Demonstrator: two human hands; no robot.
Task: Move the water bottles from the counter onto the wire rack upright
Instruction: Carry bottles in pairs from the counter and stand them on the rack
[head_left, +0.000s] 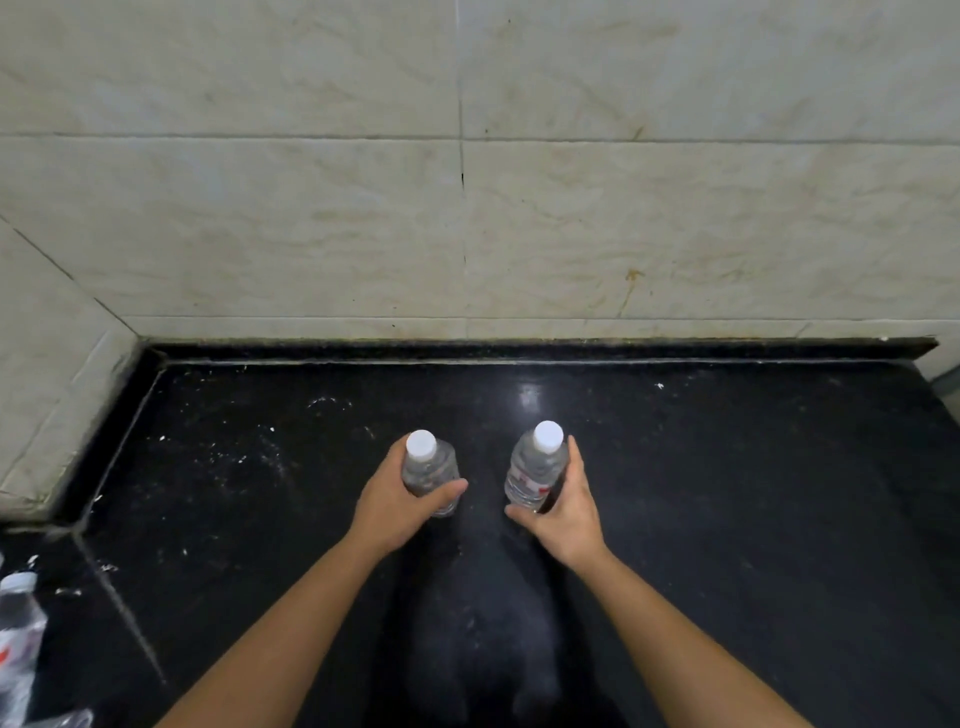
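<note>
A spare bottle (18, 631) is sitting at the far left edge on the counter (727, 493), cap up and partly cut off by the frame, with some clear plastic just below it that's too cropped to identify. It looks untouched.

The left hand (397, 512) is wrapping around the left bottle (428, 475), grip closed on its body, thumb across the near side. That bottle is standing upright, long axis vertical, white cap pointing up toward the camera.

The right hand (563, 512) is closing its grip on the right bottle (535, 475), fingers along the right side and thumb at its base. This one is also cap up, long axis near vertical, leaning slightly; its red-and-white label is facing the camera.

Can't tell whether either bottle is lifting off or resting on the counter.

The wire rack is not showing anywhere in view, only counter and tiled wall (467, 208). Judging progress: early pickup stage, two bottles in hand and none visibly placed, with at least one more waiting at left.
</note>
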